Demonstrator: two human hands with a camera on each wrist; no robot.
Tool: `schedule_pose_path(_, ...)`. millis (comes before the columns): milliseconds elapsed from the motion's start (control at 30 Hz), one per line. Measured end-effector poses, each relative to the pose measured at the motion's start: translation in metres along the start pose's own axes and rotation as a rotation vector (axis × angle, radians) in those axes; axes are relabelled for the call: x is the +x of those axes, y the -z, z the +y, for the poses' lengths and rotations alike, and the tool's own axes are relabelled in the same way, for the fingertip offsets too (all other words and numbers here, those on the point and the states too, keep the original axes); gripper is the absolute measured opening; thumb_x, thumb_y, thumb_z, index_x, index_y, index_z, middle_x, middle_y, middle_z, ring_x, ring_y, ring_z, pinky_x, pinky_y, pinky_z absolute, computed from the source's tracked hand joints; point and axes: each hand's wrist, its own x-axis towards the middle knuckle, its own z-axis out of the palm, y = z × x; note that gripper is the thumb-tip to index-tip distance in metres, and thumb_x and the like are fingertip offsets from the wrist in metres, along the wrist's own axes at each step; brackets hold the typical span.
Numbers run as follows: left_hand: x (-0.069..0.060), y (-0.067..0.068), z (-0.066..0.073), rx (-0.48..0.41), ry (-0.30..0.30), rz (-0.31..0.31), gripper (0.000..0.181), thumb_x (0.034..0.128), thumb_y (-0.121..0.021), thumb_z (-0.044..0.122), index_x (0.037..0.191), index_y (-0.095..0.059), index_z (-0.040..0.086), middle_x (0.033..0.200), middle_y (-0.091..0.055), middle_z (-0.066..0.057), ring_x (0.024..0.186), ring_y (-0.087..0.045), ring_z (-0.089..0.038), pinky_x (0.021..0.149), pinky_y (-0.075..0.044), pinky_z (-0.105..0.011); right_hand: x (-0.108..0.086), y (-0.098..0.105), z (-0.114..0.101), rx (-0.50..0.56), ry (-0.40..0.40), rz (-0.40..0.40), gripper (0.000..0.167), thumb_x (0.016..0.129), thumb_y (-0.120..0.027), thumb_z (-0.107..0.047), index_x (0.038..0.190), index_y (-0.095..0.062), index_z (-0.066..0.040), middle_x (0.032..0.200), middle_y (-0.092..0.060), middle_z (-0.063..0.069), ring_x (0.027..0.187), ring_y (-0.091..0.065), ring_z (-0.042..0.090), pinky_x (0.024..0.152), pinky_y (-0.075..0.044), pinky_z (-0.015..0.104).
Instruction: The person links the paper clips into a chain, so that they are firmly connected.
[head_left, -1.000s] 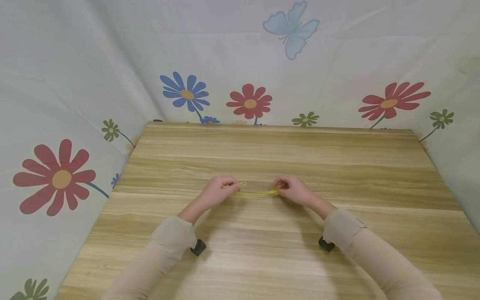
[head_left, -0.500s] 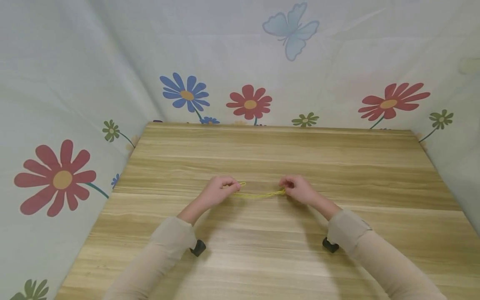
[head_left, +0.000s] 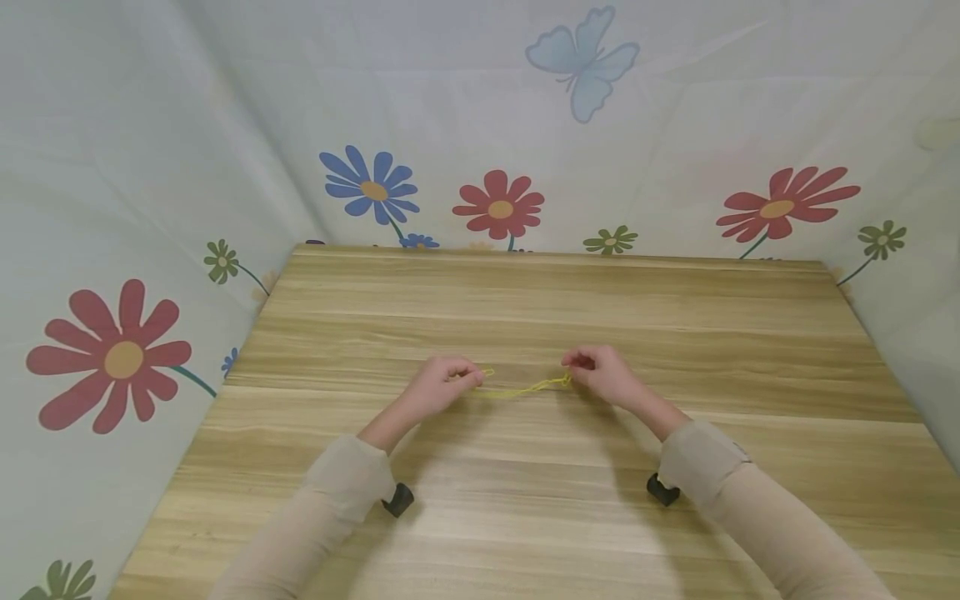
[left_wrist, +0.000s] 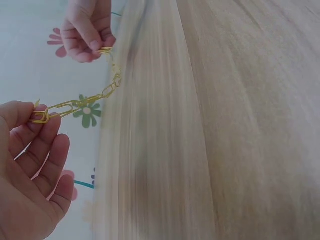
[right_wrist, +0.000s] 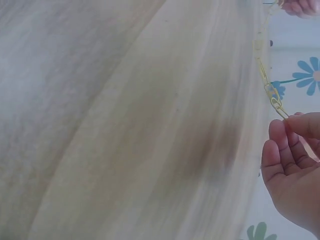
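A chain of yellow paper clips [head_left: 517, 392] hangs in a shallow sag between the two hands, above the wooden table. My left hand [head_left: 444, 385] pinches one end between thumb and fingers; in the left wrist view a linked paper clip [left_wrist: 64, 107] runs out from that grip. My right hand [head_left: 603, 375] pinches the other end with thumb and fingertips, and the right wrist view shows the end clip [right_wrist: 281, 111] at its fingertips. A short loop of clip sticks out past the left fingertips. Part of each end clip is hidden by the fingers.
The wood-grain table [head_left: 525, 308] lies beneath both hands. White cloth [head_left: 450, 100] printed with flowers and a butterfly hangs behind the table and at its sides. A black device [head_left: 398, 500] sits under the left cuff, another black device [head_left: 663, 490] under the right.
My right hand has moved a little to the right, away from the left hand, and the span of chain between them has lengthened. My left hand has stayed almost in place.
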Motion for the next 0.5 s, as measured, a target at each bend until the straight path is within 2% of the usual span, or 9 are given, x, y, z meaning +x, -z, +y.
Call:
schedule_pose_path(233, 0.001, -0.004, -0.001, -0.018, -0.017, -0.001, 0.029, 0.0884, -0.052, 0.031, 0.090, -0.067, 0.006, 0.092, -0.066, -0.002, 0.093, -0.058, -0.019, 0.091, -0.040, -0.049, -0.002, 0.004, -0.013, 0.072, -0.010, 0.004, 0.017, 0.085, -0.054, -0.002, 0.099, -0.059, 0.008, 0.094, -0.061, 0.021, 0.080, -0.054, 0.018, 0.066, -0.045, 0.023)
schedule_pose_path(500, 0.001, -0.007, 0.002, -0.039, -0.013, -0.018, 0.030, 0.0880, -0.052, 0.031, 0.091, -0.067, 0.006, 0.094, -0.067, -0.003, 0.094, -0.059, -0.019, 0.091, -0.040, -0.047, -0.002, 0.003, -0.024, 0.147, 0.023, 0.061, 0.016, 0.084, -0.054, 0.002, 0.097, -0.057, 0.011, 0.093, -0.060, 0.025, 0.074, -0.054, 0.013, 0.062, -0.045, 0.017)
